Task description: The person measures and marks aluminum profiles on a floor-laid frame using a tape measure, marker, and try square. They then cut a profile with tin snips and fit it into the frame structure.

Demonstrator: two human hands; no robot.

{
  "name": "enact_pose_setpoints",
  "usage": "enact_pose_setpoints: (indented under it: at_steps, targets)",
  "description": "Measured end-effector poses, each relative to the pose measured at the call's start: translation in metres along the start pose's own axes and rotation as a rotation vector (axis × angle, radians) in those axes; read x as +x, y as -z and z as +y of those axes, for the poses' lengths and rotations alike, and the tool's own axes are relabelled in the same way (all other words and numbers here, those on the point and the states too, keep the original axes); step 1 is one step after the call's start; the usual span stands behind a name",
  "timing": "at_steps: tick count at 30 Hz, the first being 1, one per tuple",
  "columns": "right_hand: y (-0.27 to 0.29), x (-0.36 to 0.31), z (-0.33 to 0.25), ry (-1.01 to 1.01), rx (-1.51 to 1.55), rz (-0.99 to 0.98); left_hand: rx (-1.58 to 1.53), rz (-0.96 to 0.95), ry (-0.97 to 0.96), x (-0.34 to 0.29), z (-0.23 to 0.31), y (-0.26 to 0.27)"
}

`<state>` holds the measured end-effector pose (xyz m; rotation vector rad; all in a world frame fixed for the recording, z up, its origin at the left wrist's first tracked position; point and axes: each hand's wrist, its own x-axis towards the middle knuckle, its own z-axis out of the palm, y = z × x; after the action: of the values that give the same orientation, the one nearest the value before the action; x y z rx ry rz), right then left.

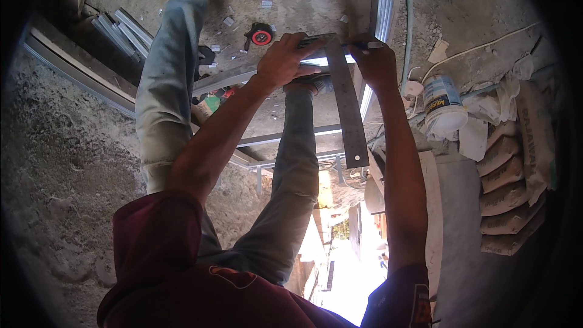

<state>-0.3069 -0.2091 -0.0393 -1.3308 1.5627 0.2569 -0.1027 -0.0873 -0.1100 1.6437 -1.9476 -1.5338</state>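
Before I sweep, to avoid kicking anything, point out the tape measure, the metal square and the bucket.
Tape measure (261, 37): head view, on its red face.
Metal square (348, 103): head view, mid-blade.
Bucket (442, 95): head view, on its label.

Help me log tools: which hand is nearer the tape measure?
Left. The left hand is just right of the tape measure; the right hand is farther right, beyond the square.

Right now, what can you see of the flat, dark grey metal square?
The flat, dark grey metal square has a long straight blade with one round hole near its lower end. The blade slants across the silvery metal frame, toward the picture's lower right. The bare left hand holds the square's upper end; the bare right hand is close beside it, contact unclear.
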Motion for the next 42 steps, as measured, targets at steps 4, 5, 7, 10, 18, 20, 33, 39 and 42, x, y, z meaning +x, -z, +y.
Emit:
enact_pose_setpoints:
  at_steps: [4, 5, 7, 10, 18, 20, 33, 39, 42]
  targets:
    - [0.007, 0.004, -0.009, -0.037, -0.07, -0.064, 0.03, 0.01, -0.001, 0.001, 0.001, 0.001]
    - [0.009, 0.006, -0.012, -0.032, -0.092, -0.094, 0.028, 0.016, -0.002, 0.001, 0.0, 0.0]
    - [0.016, 0.008, -0.017, -0.021, -0.136, -0.154, 0.035, 0.028, -0.005, 0.001, 0.0, -0.002]
    - [0.023, 0.009, -0.029, -0.025, -0.206, -0.229, 0.047, 0.039, -0.007, 0.001, 0.001, -0.003]
    - [0.048, -0.039, -0.031, -0.359, -0.204, -0.268, 0.041, -0.007, 0.009, 0.0, 0.003, 0.003]
    - [0.044, -0.065, -0.027, -0.451, -0.036, -0.33, 0.046, -0.024, 0.007, 0.001, 0.004, 0.004]
    - [-0.005, -0.233, -0.059, -0.116, 0.605, 0.274, 0.029, -0.24, -0.213, 0.006, 0.069, 0.106]
    - [0.005, -0.39, -0.041, -0.52, 0.887, 0.176, -0.055, -0.579, -0.176, -0.034, 0.172, 0.064]
    - [-0.013, -0.445, -0.008, -0.637, 0.928, 0.135, -0.018, -0.586, -0.234, -0.076, 0.195, 0.007]
